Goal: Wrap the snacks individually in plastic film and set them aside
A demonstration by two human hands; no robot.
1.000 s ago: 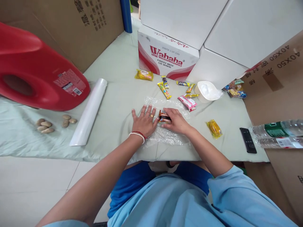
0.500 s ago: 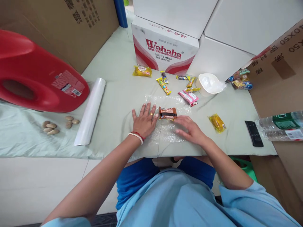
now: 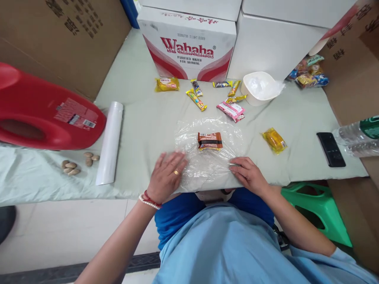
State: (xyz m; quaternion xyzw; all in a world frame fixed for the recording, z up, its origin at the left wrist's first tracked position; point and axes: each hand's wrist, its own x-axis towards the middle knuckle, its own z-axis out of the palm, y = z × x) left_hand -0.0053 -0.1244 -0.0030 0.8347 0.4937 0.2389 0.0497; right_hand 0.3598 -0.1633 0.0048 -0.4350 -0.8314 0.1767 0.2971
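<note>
A brown snack packet (image 3: 210, 140) lies on a crumpled sheet of clear plastic wrap (image 3: 207, 157) spread on the pale green table (image 3: 148, 122). My left hand (image 3: 166, 176) rests at the wrap's near left corner, fingers extended and slightly blurred, with a ring and beaded bracelets at the wrist. At the wrap's near right edge my right hand (image 3: 249, 173) lies with its fingers curled onto the plastic. Neither hand touches the packet.
A roll of wrap (image 3: 109, 142) and a red jug (image 3: 44, 114) lie at the left, with nuts (image 3: 77, 163) near them. Several snack packets (image 3: 207, 94), a white bowl (image 3: 258, 87) and a Wahaha box (image 3: 189, 47) sit at the back. A yellow packet (image 3: 274, 140), black remote (image 3: 331, 149), bottles (image 3: 359, 136) and green stool (image 3: 319, 209) are at the right.
Both hands have drawn back from beside the brown packet to the near edge of the wrap. The packet stays on the wrap with nothing touching it. The camera has tilted.
</note>
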